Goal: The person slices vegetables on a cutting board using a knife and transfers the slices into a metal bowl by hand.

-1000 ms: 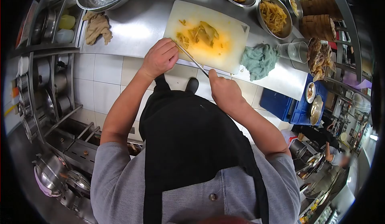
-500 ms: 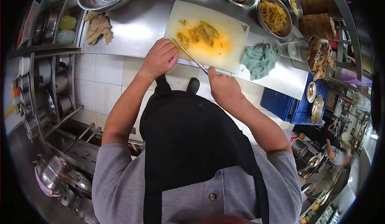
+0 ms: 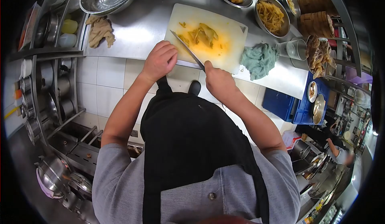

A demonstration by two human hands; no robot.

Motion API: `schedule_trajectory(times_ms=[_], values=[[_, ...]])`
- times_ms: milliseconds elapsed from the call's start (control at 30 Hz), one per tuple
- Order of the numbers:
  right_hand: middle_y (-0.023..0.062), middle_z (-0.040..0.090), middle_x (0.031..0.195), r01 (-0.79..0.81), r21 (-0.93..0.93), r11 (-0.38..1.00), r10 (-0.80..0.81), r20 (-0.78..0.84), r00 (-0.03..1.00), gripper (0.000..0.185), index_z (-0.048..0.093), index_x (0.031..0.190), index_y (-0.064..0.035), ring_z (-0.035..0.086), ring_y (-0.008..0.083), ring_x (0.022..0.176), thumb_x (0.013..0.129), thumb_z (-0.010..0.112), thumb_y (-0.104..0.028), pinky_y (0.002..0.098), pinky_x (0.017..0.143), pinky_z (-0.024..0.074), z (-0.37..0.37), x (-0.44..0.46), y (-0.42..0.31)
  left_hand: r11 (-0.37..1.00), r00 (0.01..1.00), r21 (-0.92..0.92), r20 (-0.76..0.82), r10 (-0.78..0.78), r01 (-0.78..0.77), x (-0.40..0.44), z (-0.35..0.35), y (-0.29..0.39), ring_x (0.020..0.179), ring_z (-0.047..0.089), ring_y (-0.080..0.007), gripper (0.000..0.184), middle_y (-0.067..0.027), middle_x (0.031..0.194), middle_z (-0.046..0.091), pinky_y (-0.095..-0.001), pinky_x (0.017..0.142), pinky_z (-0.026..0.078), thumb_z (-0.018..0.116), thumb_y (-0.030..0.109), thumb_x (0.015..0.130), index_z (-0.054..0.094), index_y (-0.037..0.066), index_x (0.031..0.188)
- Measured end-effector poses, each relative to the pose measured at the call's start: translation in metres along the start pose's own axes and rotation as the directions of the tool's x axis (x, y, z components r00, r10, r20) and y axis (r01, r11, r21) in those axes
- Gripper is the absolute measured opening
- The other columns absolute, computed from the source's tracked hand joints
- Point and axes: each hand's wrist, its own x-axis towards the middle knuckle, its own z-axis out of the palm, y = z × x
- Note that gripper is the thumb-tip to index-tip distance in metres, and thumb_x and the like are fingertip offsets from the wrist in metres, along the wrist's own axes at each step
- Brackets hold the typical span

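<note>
Pale floor tiles (image 3: 110, 99) beneath a steel counter (image 3: 138, 23), metal shelving (image 3: 60, 53) alongside.

The light is bright and rather white over the steel table (image 3: 136, 25), where a strong glare lies to the left of the cutting board (image 3: 230, 31). The left hand (image 3: 160, 60), the right hand (image 3: 220, 81) and the knife (image 3: 192, 53) look quite sharp. The black apron (image 3: 192, 143) is so dark that its folds are difficult to see. Around the stove (image 3: 78, 155) it is dimmer. The wide lens bends the shelf post (image 3: 348, 19), and the corners fall into black. At the right, the co-worker's head (image 3: 349, 158) is blurred, and the small background things are unclear.
</note>
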Motion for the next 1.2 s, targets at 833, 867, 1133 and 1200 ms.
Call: schedule_trajectory(times_ms=[833, 867, 1133, 1200], values=[[0.0254, 0.072, 0.077, -0.051, 0.213, 0.976, 0.059, -0.030, 0.998, 0.028, 0.051, 0.109, 0.0039, 0.074, 0.0442, 0.078, 0.083, 0.062, 0.006, 0.0533, 0.072, 0.0589, 0.015, -0.001, -0.013, 0.994, 0.736, 0.033, 0.674, 0.054, -0.103, 0.147, 0.030, 0.001, 0.112, 0.061, -0.0300, 0.014, -0.0059, 0.104, 0.069, -0.0435, 0.100, 0.052, 0.065, 0.007, 0.085, 0.069, 0.007, 0.098], [0.0254, 0.072, 0.077, -0.048, 0.211, 0.976, 0.056, -0.029, 0.998, 0.028, 0.051, 0.108, 0.0039, 0.074, 0.0441, 0.078, 0.083, 0.061, 0.006, 0.0531, 0.072, 0.0589, 0.015, -0.001, -0.013, 0.994, 0.735, 0.032, 0.675, 0.057, -0.107, 0.153, 0.029, 0.003, 0.112, 0.061, -0.0300, 0.014, -0.0059, 0.104, 0.069, -0.0435, 0.100, 0.052, 0.065, 0.007, 0.085, 0.069, 0.007, 0.098], [0.0243, 0.072, 0.078, -0.051, 0.220, 0.974, 0.058, -0.026, 0.998, 0.026, 0.053, 0.109, 0.0038, 0.075, 0.0431, 0.078, 0.085, 0.062, 0.003, 0.0531, 0.072, 0.0594, 0.011, -0.008, -0.011, 0.980, 0.698, -0.020, 0.699, 0.155, -0.198, 0.168, 0.040, -0.010, 0.116, 0.059, -0.0300, 0.018, -0.0081, 0.105, 0.068, -0.0417, 0.101, 0.051, 0.067, 0.008, 0.085, 0.069, 0.004, 0.103], [0.0236, 0.073, 0.079, -0.061, 0.210, 0.976, 0.065, -0.012, 0.998, 0.025, 0.055, 0.109, 0.0033, 0.075, 0.0428, 0.078, 0.086, 0.062, 0.001, 0.0528, 0.072, 0.0597, 0.011, -0.012, -0.009, 0.985, 0.700, -0.032, 0.700, 0.143, -0.169, 0.168, 0.037, -0.010, 0.113, 0.060, -0.0305, 0.015, -0.0088, 0.104, 0.068, -0.0420, 0.101, 0.051, 0.065, 0.009, 0.086, 0.068, 0.004, 0.100]])
